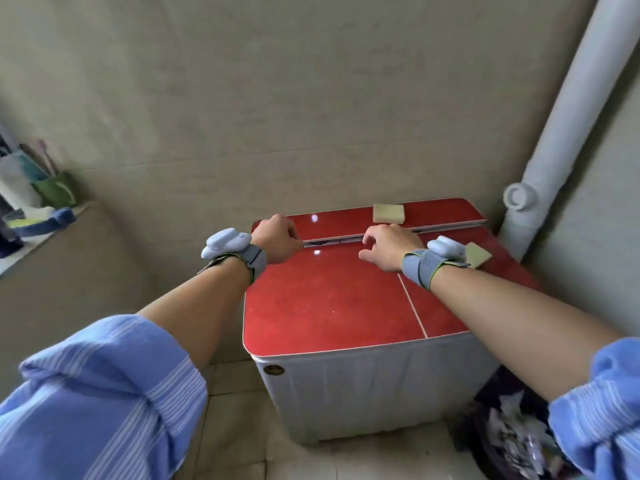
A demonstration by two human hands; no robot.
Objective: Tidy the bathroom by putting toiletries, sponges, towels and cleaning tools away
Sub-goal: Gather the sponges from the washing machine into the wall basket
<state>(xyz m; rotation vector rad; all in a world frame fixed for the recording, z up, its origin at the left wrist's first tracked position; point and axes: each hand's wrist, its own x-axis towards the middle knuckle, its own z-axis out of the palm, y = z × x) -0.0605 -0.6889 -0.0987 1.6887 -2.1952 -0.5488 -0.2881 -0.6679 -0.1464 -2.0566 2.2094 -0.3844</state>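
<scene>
**Both hands at the back edge of the red washer lid, two sponges lying on top**

A washing machine with grey sides and a glossy red top stands against the wall. Its front lid meets a narrow red back panel along a dark gap, and both hands are at that gap.

The left hand is near the lid's left corner. Its fingers are curled tight and tucked down over the lid's back edge, so it grips the lid there.

The right hand is further right along the same edge. Its fingers are bent with the tips at the gap and the thumb is spread over the red surface. Whether it truly has hold of the lid cannot be told.

The hands are apart. Each wrist carries a pale blue device on a grey strap, and striped blue sleeves are rolled up on both arms.

One yellowish sponge lies flat on the back panel, just beyond the right hand. A second sponge lies on the right part of the top, partly hidden behind the right wrist strap.

To the left, a shelf holds a green cup with what look like toothbrushes; the other things there are blurred. A white pipe runs down the right corner. A dark bin with crumpled paper sits on the floor at the lower right.
</scene>
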